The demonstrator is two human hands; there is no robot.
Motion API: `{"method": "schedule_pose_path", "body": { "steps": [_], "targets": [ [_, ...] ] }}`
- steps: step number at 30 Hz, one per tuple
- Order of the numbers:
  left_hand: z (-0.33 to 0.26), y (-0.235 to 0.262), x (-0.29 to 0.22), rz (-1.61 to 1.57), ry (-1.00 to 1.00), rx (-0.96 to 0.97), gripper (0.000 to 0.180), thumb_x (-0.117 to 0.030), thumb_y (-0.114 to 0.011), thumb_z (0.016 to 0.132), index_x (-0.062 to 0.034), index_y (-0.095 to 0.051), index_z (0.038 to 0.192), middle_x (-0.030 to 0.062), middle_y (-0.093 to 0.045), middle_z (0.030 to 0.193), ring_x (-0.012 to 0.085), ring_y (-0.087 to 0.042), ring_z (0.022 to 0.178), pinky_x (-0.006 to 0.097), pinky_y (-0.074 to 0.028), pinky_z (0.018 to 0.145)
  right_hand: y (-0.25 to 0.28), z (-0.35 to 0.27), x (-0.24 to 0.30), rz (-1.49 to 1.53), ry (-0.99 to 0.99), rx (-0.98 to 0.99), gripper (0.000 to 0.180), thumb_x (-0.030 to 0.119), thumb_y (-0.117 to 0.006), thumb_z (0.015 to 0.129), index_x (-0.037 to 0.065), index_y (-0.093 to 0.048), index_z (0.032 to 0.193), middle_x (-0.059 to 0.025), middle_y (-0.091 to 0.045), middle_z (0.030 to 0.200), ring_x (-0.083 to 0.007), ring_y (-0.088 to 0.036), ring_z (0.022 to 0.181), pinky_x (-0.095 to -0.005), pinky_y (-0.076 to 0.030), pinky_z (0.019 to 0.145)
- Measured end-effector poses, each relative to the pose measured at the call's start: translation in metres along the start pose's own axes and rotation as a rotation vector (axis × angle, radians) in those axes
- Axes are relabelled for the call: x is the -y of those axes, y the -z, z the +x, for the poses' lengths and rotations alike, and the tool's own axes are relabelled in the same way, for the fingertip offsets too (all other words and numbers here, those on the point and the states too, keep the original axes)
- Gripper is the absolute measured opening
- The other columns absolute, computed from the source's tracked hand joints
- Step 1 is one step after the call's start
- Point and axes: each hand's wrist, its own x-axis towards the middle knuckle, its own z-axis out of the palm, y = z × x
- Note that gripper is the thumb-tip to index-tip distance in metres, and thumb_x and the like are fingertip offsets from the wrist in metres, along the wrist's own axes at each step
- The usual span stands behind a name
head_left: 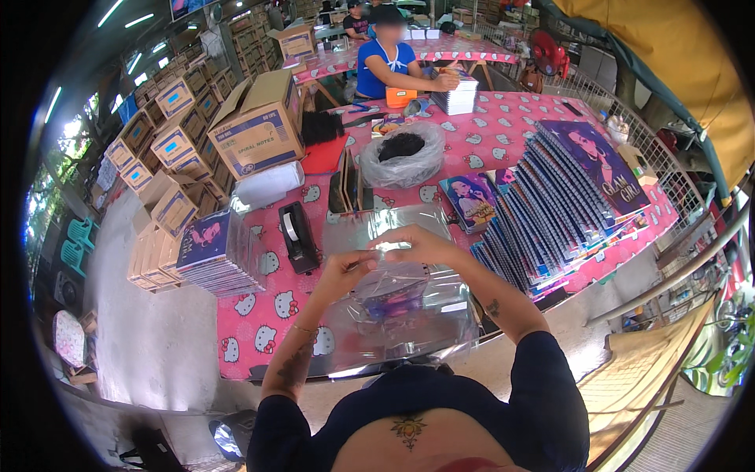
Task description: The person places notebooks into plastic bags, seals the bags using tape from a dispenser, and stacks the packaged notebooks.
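Note:
My left hand [350, 271] and my right hand [414, 245] come close together over the near part of the table, both with fingers pinched on the upper edge of a clear plastic sleeve [393, 277]. Something purple [392, 300] shows through the plastic below my fingers; its kind is blurred by glare. More clear plastic sheets [425, 330] lie flat under and around it. A black tape dispenser [299, 242] stands just left of my left hand. Right of my right hand lies a spiral notebook [470, 201] with a purple cover.
Rows of overlapping spiral notebooks [543, 204] cover the table's right side. At the left edge sits a stack of notebooks [214, 248]. Beyond my hands are a plastic bag with black contents [401, 153] and a cardboard box [255, 130]. Across the table, a person [389, 67] handles stacked notebooks [458, 98].

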Motion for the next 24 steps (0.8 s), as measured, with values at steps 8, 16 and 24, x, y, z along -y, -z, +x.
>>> {"method": "schedule_pose_path", "body": {
  "steps": [8,16,24],
  "targets": [
    [-0.018,0.006,-0.043,0.611,-0.376,0.071,0.048,-0.026,-0.071,0.088,-0.0060,-0.058,0.130,0.0175,-0.062,0.128,0.0289,-0.058,0.123,0.041,-0.045,0.104,-0.020,-0.055,0.031,-0.360,-0.042,-0.098,0.081,0.032,-0.083,0.072,0.011,-0.048,0.142,-0.0143,-0.053,0.142,-0.0298,-0.046,0.136,-0.0471,-0.032,0.115],
    [-0.037,-0.023,-0.041,0.843,-0.404,-0.089,0.031,-0.015,-0.073,0.082,-0.0078,-0.069,0.113,0.0141,-0.064,0.100,0.0296,-0.062,0.094,0.040,-0.050,0.083,-0.052,-0.057,0.010,-0.540,0.138,-0.334,0.035,0.013,-0.074,0.078,0.011,-0.067,0.112,-0.0095,-0.064,0.119,-0.0291,-0.058,0.115,-0.0429,-0.045,0.099],
    [-0.012,-0.014,-0.052,0.663,-0.162,-0.013,0.024,-0.016,-0.071,0.081,-0.0039,-0.064,0.100,0.0094,-0.059,0.069,0.0315,-0.058,0.065,0.040,-0.047,0.063,-0.030,-0.031,0.023,-0.466,-0.036,-0.194,0.022,0.016,-0.075,0.077,0.006,-0.064,0.092,-0.0084,-0.066,0.090,-0.0301,-0.061,0.097,-0.0419,-0.049,0.079]
  ]
}}
